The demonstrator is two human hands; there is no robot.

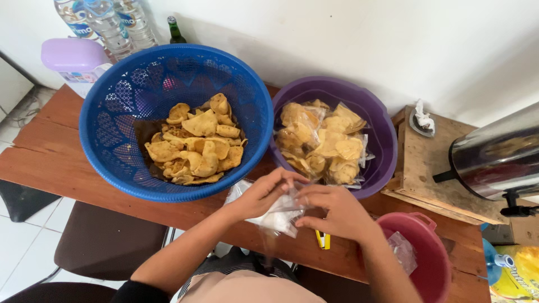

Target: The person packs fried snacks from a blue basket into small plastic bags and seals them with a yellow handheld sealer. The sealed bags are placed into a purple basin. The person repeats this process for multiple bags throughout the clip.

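Both hands (264,193) (337,210) pinch clear plastic bag (281,216), long axis slanting left-to-right.

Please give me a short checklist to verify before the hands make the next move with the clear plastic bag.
1. Left hand grips the clear plastic bag: ok.
2. Right hand also on the bag: ok.
3. Bag mouth opened: cannot tell.
4. Loose chips present in blue basket: ok.
5. Purple basin has room for more packed chips: ok.
6. Bag free of holes: cannot tell.
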